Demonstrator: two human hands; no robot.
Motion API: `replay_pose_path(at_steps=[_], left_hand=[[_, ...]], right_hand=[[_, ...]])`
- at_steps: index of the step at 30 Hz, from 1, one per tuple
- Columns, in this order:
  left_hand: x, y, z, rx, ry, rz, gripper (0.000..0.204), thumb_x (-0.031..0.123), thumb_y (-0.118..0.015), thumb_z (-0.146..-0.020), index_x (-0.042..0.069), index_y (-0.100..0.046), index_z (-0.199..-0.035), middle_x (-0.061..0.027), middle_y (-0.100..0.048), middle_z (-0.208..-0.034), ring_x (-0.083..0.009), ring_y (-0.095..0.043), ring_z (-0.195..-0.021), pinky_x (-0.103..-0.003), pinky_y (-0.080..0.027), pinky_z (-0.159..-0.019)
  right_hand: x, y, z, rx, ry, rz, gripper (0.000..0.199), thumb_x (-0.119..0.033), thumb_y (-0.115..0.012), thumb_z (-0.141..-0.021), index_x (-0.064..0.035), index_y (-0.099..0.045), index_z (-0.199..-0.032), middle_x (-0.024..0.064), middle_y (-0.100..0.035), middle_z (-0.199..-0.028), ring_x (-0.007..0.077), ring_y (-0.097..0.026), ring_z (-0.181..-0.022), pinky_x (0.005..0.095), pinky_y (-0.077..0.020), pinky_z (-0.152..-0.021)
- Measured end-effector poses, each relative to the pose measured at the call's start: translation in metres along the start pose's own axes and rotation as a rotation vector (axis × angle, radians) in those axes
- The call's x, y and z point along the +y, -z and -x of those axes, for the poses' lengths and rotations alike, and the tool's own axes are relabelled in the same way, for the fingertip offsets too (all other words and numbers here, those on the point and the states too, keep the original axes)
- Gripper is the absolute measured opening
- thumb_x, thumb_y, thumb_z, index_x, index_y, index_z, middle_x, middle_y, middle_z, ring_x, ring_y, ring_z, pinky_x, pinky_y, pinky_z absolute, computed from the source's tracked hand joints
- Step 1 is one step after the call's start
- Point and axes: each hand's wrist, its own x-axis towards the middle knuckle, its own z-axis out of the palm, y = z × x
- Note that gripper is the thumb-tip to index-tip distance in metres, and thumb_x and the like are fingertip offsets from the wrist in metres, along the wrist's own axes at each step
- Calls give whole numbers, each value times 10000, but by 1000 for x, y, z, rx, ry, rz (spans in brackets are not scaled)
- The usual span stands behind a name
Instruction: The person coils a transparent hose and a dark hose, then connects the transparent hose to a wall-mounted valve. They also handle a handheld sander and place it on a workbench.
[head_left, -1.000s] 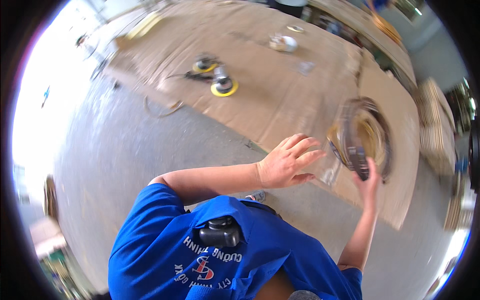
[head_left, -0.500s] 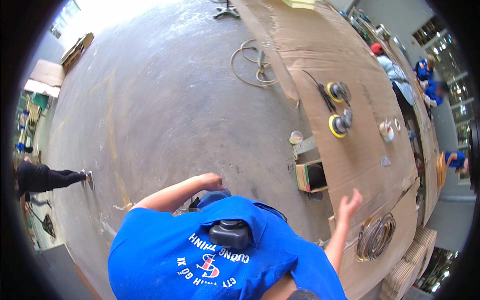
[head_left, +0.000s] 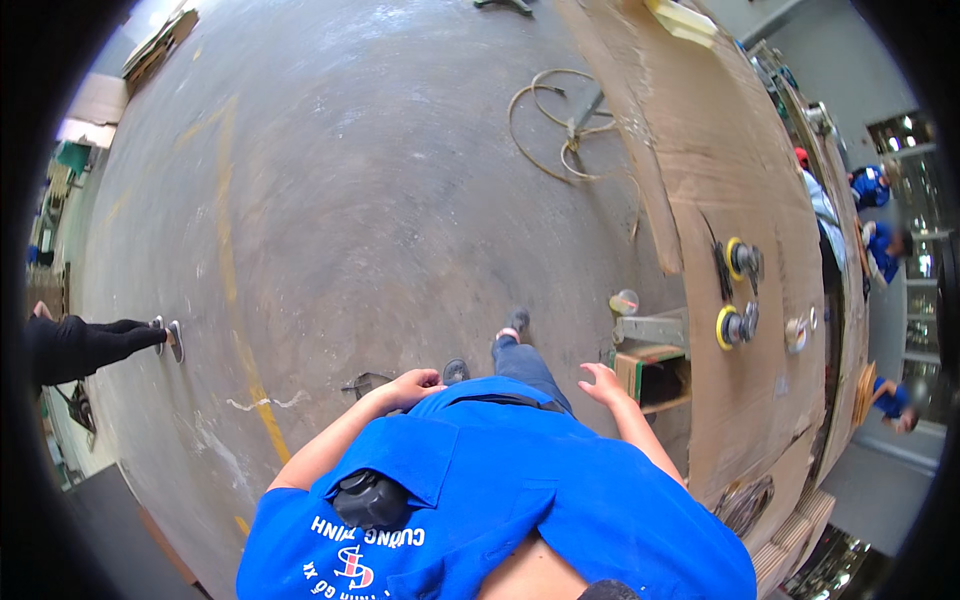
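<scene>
Both hands hang free at the person's sides, as in walking: the left hand point(head_left: 412, 385) is loosely curled with an empty grip, the right hand point(head_left: 601, 381) has fingers spread and holds nothing. The right hand is nearest the open wooden box point(head_left: 655, 372) tucked against the cardboard-covered worktop point(head_left: 760, 190). On that worktop, beyond the box, lie two yellow-padded sanders point(head_left: 737, 295), parked back from its edge. Away from the worktop, bare concrete floor point(head_left: 330, 210) gives wide room.
</scene>
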Motion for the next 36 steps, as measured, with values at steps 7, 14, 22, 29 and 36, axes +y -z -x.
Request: replay_pose_path(at_steps=[7, 14, 22, 29, 36], left_hand=[[35, 117, -104, 499, 69, 96, 299, 313, -551, -895, 14, -555, -878, -52, -591, -720, -164, -549, -649, -306, -464, -596], [130, 192, -198, 235, -107, 97, 244, 245, -625, -836, 9, -599, -891, -96, -633, -800, -172, -586, -787, -345, -458, -697], [220, 311, -317, 81, 225, -343, 339, 406, -632, -789, 96, -637, -927, -140, -637, -990, -312, -585, -978, -436, -458, -810], [208, 421, -422, 236, 460, -428, 632, 502, -644, -757, 230, -434, -1288, -159, -299, -1414, -379, -384, -1226, -515, -407, -913], [197, 445, -470, 274, 621, -602, 814, 542, -637, -724, 277, -278, -1405, -217, -252, -1422, -410, -391, -1203, -506, -391, -932]], right_hand=[[-5, 66, -151, -206, -52, -27, 487, -296, -673, -747, -127, -555, -1188, 135, -601, -1133, 279, -560, -1075, 383, -441, -922], [-50, 176, -360, -177, -17, 133, 440, -216, -646, -752, -77, -566, -1162, 149, -622, -1088, 287, -597, -1006, 382, -475, -871], [-86, 244, -505, -81, -112, -186, 390, -252, -664, -755, -81, -591, -1098, 145, -638, -1031, 275, -606, -973, 370, -477, -846], [-15, 224, -609, 13, -545, -373, 420, -251, -695, -717, -88, -596, -1091, 145, -632, -1034, 282, -598, -982, 377, -469, -870], [69, 183, -768, 116, -1098, -388, 496, -255, -687, -719, -139, -555, -1182, 148, -378, -1339, 308, -398, -1234, 385, -344, -1034]])
